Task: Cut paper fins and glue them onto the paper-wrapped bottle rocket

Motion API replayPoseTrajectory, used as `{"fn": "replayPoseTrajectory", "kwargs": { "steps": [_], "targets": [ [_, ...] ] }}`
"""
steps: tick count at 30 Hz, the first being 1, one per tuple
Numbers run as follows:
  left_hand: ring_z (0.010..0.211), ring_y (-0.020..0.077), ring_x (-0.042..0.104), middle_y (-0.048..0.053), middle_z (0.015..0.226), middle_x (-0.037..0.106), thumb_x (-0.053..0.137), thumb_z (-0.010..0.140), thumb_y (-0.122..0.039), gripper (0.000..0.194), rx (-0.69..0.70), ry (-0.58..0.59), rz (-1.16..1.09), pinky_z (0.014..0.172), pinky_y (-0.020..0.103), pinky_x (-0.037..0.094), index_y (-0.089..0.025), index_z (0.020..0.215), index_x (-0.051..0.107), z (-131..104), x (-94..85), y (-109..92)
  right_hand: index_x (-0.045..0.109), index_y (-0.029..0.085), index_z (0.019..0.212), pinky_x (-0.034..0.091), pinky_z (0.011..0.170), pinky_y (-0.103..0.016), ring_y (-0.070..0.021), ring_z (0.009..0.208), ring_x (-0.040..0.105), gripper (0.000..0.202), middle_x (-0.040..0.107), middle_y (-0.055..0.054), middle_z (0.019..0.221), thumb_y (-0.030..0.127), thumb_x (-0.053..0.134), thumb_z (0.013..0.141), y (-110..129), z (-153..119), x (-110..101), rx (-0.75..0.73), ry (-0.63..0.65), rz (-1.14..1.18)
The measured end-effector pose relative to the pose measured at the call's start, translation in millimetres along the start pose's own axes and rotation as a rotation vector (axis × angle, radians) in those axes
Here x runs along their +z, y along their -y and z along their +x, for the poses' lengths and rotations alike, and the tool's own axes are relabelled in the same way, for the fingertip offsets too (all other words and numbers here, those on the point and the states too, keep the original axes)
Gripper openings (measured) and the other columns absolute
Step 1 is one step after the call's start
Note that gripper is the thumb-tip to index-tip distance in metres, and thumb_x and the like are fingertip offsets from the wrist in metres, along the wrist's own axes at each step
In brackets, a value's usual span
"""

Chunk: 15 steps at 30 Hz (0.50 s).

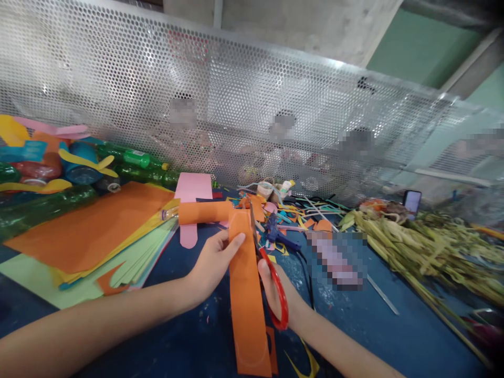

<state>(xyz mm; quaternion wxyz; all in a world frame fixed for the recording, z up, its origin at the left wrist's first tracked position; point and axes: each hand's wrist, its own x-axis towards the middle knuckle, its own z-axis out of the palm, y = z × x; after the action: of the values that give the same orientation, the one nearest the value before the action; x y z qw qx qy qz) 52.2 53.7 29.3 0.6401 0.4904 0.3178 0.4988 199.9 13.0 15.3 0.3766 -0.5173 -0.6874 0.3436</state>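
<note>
My left hand point(214, 260) pinches the left edge of a long orange paper strip point(247, 299) that runs from the table's near edge up to an orange paper-wrapped tube point(205, 212). My right hand point(275, 286) grips red-handled scissors point(275, 283), whose blades point up along the strip's right edge at about its upper third. The strip lies over a dark blue table point(354, 320). Part of my right hand is hidden behind the strip.
A stack of orange, yellow and green paper sheets point(90, 236) lies at left, with green plastic bottles point(134, 157) behind it. A blue glue gun point(275, 231) and paper scraps sit centre. Dried leaves point(425, 247) fill the right. A perforated metal screen point(236, 105) stands behind, with people beyond it.
</note>
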Motion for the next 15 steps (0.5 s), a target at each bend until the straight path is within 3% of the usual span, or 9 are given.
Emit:
{"fn": "replayPoseTrajectory", "kwargs": {
  "steps": [15],
  "targets": [
    [0.086, 0.02, 0.064, 0.004, 0.093, 0.07, 0.059, 0.081, -0.039, 0.028, 0.01, 0.015, -0.014, 0.079, 0.029, 0.049, -0.017, 0.096, 0.066, 2, -1.1, 5, 0.063, 0.018, 0.087, 0.049, 0.054, -0.031, -0.0213, 0.061, 0.058, 0.053, 0.062, -0.005, 0.063, 0.059, 0.029, 0.089, -10, -1, 6, 0.093, -0.06, 0.038]
  ]
}}
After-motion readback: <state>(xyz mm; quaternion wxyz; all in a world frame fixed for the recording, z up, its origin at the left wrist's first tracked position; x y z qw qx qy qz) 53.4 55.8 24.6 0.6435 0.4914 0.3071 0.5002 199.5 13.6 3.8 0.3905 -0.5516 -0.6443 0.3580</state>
